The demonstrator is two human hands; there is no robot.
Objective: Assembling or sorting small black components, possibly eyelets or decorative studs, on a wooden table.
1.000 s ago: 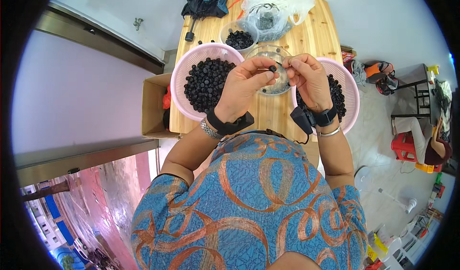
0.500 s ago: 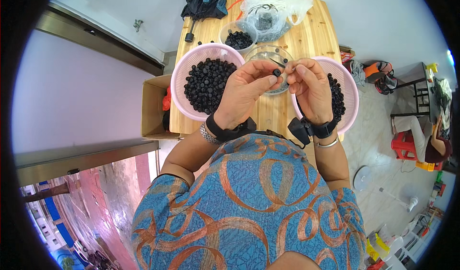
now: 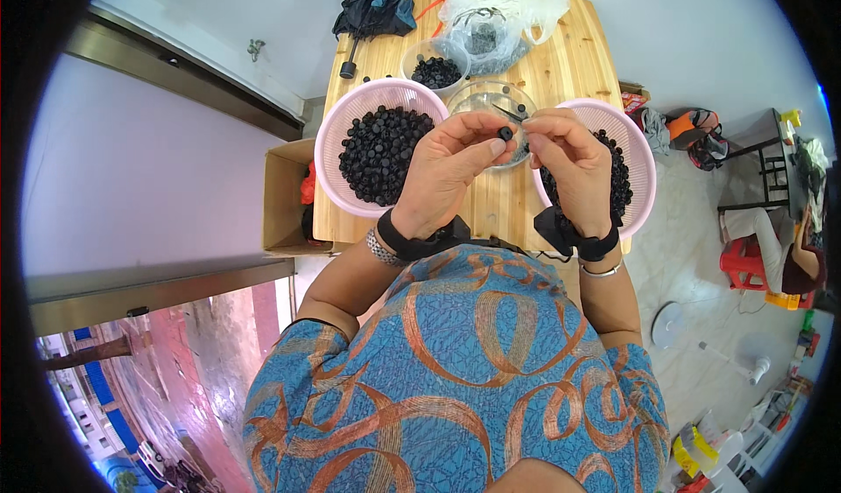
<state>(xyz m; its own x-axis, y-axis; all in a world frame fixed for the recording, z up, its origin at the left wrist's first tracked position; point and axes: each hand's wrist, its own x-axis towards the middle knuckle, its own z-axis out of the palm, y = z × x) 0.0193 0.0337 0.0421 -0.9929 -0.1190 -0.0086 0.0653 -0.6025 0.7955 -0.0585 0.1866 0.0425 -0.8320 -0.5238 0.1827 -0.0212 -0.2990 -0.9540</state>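
Note:
My left hand (image 3: 453,167) pinches a small black round cap (image 3: 505,133) with a hole or dimple in its face, between thumb and forefinger. Close beside it, my right hand (image 3: 571,156) has thumb and fingers drawn together; what they hold, if anything, is too small to make out. A thin dark pointed tool (image 3: 506,112), like tweezers, shows just beyond the fingertips; I cannot tell whether the right hand grips it. Below both hands stands a clear round bowl (image 3: 473,95), partly hidden. Pink baskets of small black caps flank it, the left basket (image 3: 328,134) and the right basket (image 3: 646,156).
On the wooden table (image 3: 569,55), a clear tub (image 3: 410,62) of black pieces stands farther back, beside a white plastic bag (image 3: 517,7) and a folded umbrella (image 3: 372,11). A cardboard box (image 3: 280,195) adjoins the table's left side. Another person (image 3: 771,248) sits far right.
My right hand has shifted slightly right and turned, its fingers more bunched and a little farther from the left fingertips. The left hand still pinches the cap in nearly the same place.

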